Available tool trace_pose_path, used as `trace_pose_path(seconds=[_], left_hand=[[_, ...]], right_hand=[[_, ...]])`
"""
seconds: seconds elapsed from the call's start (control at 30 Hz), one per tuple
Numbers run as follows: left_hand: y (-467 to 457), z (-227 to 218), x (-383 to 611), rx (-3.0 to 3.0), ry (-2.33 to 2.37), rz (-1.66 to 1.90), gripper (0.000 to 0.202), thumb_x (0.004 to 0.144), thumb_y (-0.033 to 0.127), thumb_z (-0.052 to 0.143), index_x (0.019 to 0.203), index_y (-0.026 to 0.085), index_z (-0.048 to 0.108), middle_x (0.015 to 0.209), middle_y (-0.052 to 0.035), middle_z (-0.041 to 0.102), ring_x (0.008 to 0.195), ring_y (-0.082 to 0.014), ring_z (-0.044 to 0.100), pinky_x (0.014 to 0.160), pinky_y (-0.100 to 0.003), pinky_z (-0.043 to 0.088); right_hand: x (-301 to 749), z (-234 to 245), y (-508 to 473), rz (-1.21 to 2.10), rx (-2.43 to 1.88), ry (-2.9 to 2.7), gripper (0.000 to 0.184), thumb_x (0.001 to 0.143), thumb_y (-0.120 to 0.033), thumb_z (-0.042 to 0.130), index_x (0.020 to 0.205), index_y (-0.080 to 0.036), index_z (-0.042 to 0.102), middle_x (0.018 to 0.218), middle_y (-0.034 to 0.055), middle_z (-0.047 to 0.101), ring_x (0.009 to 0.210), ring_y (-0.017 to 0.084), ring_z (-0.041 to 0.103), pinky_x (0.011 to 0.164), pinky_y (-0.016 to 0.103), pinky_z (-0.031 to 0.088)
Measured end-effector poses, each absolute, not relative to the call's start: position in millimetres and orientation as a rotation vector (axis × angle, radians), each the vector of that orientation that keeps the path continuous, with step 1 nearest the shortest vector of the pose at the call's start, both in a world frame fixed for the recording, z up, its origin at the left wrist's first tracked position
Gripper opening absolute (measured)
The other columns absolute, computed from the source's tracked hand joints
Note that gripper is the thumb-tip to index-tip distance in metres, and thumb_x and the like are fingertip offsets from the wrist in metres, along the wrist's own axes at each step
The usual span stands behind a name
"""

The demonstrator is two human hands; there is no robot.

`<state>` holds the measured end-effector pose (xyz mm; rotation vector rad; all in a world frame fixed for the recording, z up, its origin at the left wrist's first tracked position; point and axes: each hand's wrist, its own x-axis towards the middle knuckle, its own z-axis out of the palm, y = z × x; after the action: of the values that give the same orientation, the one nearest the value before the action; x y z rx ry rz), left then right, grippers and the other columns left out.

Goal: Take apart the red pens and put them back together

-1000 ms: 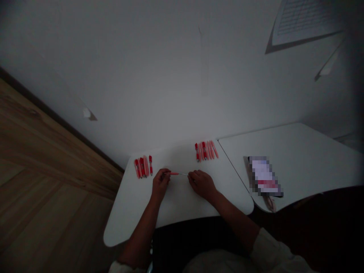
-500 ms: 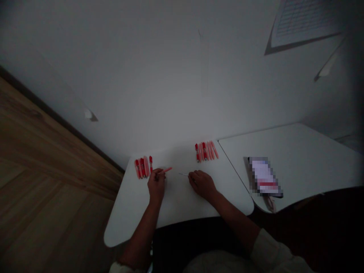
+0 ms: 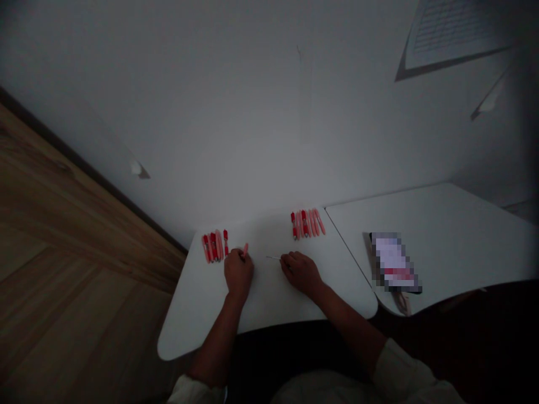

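Observation:
My left hand (image 3: pixel 239 274) is closed around a pink pen (image 3: pixel 246 249), whose end pokes up past the fingers; the rest is hidden in the hand. Just behind that hand a red pen (image 3: pixel 226 241) lies beside a group of red and pink pens (image 3: pixel 214 247) on the left of the white table (image 3: pixel 273 303). To the right, my right hand (image 3: pixel 300 270) pinches a thin pale pen refill (image 3: pixel 273 257), its tip pointing left toward my left hand. The two hands are apart. Beyond my right hand lies a second row of red and pink pens (image 3: pixel 308 224).
A second white table (image 3: pixel 442 235) adjoins on the right, bearing a phone (image 3: pixel 393 261) with a blurred-out screen and a strap-like piece (image 3: pixel 404 303) under it. A wall (image 3: pixel 236 112) stands directly behind the tables. A printed sheet (image 3: pixel 458 33) hangs at upper right.
My left hand has turned, and the pink pen in it, which lay pointing right, now points upward with less of it showing. My right hand keeps the refill in nearly the same place.

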<state>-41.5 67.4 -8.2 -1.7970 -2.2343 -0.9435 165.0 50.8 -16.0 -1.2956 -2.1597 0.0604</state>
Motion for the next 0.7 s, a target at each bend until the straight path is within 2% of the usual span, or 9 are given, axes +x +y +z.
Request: trace_pose_path(seconds=[0.3, 0.7], left_hand=[[68.1, -11.4, -40.0, -1.793, -2.238, -0.907, 0.015, 0.082, 0.026, 0.049, 0.092, 0.016, 0.053, 0.081, -0.0065, 0.059, 0.074, -0.0198, 0.055, 0.069, -0.032, 0.041], [66.8, -12.2, -40.8, -1.797, -2.244, -0.891, 0.022, 0.083, 0.031, 0.048, 0.098, 0.016, 0.053, 0.081, -0.0071, 0.058, 0.076, -0.0209, 0.056, 0.071, -0.033, 0.042]], right_hand=[[165.4, -17.7, 51.3, 0.056, -1.305, -2.174, 0.023, 0.094, -0.027, 0.039, 0.088, -0.019, 0.060, 0.076, 0.0037, 0.059, 0.075, 0.014, 0.053, 0.068, 0.025, 0.035], [165.5, -17.8, 51.9, 0.072, -1.330, -2.183, 0.022, 0.093, -0.028, 0.040, 0.090, -0.019, 0.060, 0.077, 0.0038, 0.060, 0.076, 0.015, 0.053, 0.068, 0.025, 0.036]])
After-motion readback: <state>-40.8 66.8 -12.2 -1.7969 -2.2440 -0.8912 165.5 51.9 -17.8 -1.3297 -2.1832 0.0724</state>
